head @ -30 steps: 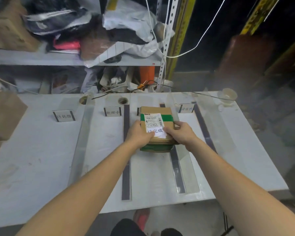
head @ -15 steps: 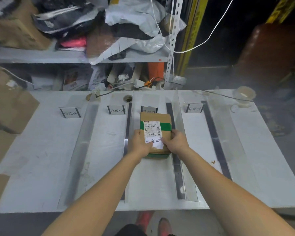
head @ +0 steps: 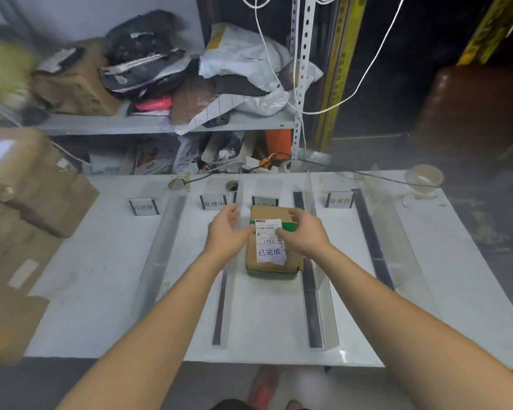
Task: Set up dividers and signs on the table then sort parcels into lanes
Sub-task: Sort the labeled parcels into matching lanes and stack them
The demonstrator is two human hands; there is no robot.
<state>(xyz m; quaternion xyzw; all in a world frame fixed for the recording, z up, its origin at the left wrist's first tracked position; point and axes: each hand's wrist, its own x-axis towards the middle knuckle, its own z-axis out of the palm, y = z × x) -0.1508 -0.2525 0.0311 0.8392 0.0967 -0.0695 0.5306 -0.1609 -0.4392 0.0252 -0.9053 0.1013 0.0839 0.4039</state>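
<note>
Far left: blurred cardboard boxes [head: 27, 184] against the edge of the white table [head: 101, 291]. Then the first sign [head: 144, 206] and the first divider [head: 160, 255], clear, running from the far edge toward the near one. Next the second sign [head: 214, 202], and just right of it the left hand [head: 224, 235]: wide, fingers straight and spread, pointing away, thumb at or just beside the parcel's left edge. Below that wrist, the second divider [head: 222, 297].

In the third lane, between second and third dividers: the parcel [head: 290, 258], flat on the table, brown cardboard with green tape, white label up. Long axis along the lane, far end close under the third sign [head: 265, 200], half hidden behind it. Directly between the two hands, somewhat nearer the right.

Then the right hand [head: 304, 235]: draped over the parcel's far right corner, fingers loosely bent, thumb near the label; cannot tell whether pinching or merely resting.

Further right: third divider [head: 317, 306], fourth sign [head: 339, 199], fourth divider [head: 373, 247], a cup [head: 424, 176] at the far corner.

Judged placed in its lane. Probably only a letting-go left, then a pull straight back along the lane, clear of both dividers.
</note>
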